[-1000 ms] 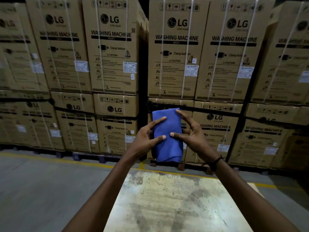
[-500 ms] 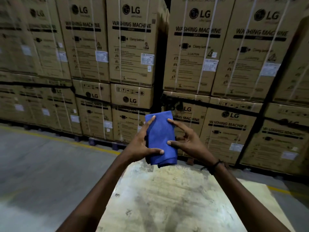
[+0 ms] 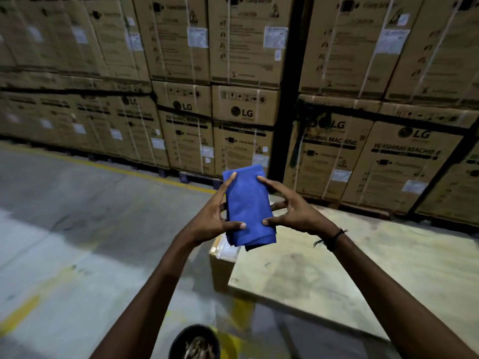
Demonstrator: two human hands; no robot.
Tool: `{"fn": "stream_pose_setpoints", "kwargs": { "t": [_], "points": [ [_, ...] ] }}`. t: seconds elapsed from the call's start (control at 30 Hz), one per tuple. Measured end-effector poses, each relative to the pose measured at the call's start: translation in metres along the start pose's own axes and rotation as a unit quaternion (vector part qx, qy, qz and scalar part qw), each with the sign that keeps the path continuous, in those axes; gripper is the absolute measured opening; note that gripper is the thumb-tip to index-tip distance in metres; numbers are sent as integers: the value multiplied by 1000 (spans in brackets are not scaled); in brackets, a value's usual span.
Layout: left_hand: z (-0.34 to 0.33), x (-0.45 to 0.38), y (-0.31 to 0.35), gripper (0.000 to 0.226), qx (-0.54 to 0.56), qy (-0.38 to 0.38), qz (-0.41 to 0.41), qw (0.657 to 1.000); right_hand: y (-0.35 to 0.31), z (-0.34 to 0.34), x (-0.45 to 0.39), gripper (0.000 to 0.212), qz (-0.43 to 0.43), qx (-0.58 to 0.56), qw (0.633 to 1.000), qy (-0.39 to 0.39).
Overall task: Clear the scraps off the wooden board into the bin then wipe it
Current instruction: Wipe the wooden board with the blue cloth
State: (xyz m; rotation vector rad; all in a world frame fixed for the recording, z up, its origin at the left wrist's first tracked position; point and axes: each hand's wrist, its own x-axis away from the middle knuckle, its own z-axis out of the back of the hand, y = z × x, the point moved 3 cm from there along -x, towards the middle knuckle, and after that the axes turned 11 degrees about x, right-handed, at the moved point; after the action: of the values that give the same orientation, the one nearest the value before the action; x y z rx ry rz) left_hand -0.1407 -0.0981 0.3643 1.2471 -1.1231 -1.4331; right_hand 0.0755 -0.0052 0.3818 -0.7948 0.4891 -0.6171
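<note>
Head view: both hands hold a folded blue cloth up in the air above the near-left corner of the wooden board, the left hand and right hand each pinching an edge between thumb and forefinger. Below, by the left forearm, a dark bin sits on the floor with what may be scraps inside, too blurred to tell. Stacked cartons stand behind.
</note>
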Motion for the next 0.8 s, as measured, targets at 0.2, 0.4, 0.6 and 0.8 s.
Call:
{"fn": "stream_pose_setpoints", "kwargs": {
  "t": [0.2,0.4,0.6,0.8],
  "points": [
    [70,55,-45,111,-63,44,24,997,-6,-98,-15,105,-45,-16,999,-17],
    [110,66,-81,116,-118,14,44,992,7,-154,-29,105,-83,-17,996,-2],
    [139,44,-129,116,-130,2,71,989,41,-186,-61,104,-104,1,994,11],
    [171,-9,-176,106,-106,18,127,986,92,-198,-114,101,-133,-28,991,9]
  ]
}}
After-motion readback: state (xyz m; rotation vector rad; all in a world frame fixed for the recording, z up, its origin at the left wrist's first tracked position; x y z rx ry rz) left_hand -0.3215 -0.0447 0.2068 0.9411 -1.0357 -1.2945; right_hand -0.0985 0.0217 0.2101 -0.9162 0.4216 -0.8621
